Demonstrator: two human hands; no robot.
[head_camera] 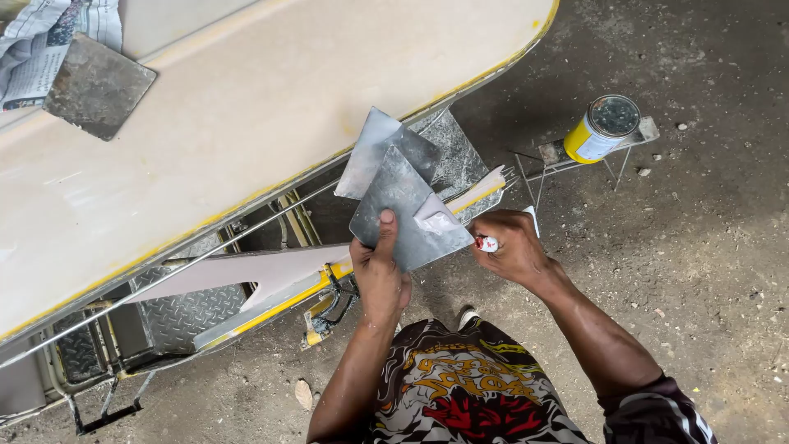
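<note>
Left hand (380, 275) is pinching a square metal plate (407, 215) from below, thumb pressed flat on its face, with a second plate (374, 148) fanned out behind it. There's a blob of pale putty (436, 220) sitting on the front plate near its right edge. Right hand (511, 247) is closed tight around a small tube (486, 243) with a red-and-white tip, holding it right at the plate's edge beside the putty; hard to tell if the tip is actually touching. All this is going on just off the edge of a big cream panel (246, 107) with yellow trim. Another plate (97, 85) is lying on that panel by some newspaper (41, 41). A yellow can (600, 129) is sitting on a wire stand (567, 164) off to the right.
</note>
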